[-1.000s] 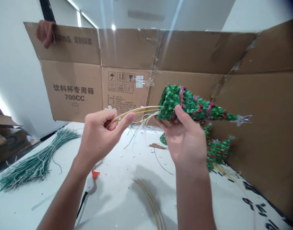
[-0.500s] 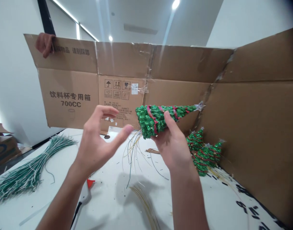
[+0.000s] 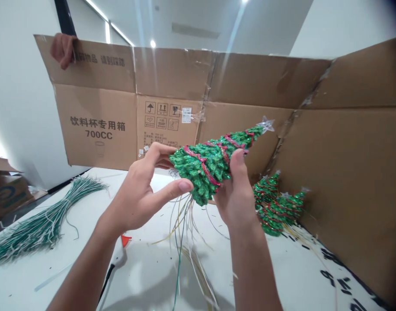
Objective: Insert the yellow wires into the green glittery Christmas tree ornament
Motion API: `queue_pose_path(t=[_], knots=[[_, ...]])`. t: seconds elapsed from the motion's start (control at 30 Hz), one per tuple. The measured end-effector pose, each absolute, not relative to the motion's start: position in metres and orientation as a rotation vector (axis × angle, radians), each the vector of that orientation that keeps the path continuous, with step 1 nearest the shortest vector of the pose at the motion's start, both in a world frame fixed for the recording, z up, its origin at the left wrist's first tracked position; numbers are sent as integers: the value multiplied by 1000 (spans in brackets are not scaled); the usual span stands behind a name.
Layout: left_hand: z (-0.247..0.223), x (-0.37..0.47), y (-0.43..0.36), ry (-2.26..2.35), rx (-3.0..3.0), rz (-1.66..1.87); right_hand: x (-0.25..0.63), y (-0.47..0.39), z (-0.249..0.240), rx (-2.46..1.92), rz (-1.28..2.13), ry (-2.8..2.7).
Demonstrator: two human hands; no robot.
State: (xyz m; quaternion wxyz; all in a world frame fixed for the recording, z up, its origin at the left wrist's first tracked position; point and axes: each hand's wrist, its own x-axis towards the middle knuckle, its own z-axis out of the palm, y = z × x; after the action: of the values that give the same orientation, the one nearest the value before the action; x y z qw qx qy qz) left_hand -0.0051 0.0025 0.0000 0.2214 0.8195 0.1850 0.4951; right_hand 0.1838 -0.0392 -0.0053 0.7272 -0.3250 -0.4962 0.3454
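Note:
A small green Christmas tree (image 3: 206, 166) with sparkly leaves, a pink-red garland and a clear star on its tip lies tilted in the air, star up to the right. My right hand (image 3: 235, 190) grips it from below, thumb pressed on the near side. At the wide base, my left hand (image 3: 142, 185) closes round the edge, thumb in front and fingers partly hidden behind. Loose wires (image 3: 181, 224), some yellow, white and green, hang from the base over the table.
Several similar trees (image 3: 279, 211) stand at the right by the cardboard wall (image 3: 340, 172). A bundle of green-and-white wires (image 3: 52, 220) lies left. Near my left forearm is a white glue gun (image 3: 118, 255) with an orange-red tip. A brown cloth (image 3: 62, 49) hangs on the cardboard.
My left hand has moved right, from beside the tree to its base. The tree has turned so its star points higher and its base is lower. The hanging wires show more.

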Motion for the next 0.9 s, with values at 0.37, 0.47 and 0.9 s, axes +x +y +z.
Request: queue_pose_path(t=[0.37, 0.47, 0.9], knots=[[-9, 7, 6, 791, 2399, 876, 184, -29, -3, -639, 555, -713], [-30, 18, 12, 915, 2542, 372, 197, -31, 2, -534, 446, -704], [-123, 101, 37, 717, 2566, -592, 235, -39, 8, -343, 334, -599]])
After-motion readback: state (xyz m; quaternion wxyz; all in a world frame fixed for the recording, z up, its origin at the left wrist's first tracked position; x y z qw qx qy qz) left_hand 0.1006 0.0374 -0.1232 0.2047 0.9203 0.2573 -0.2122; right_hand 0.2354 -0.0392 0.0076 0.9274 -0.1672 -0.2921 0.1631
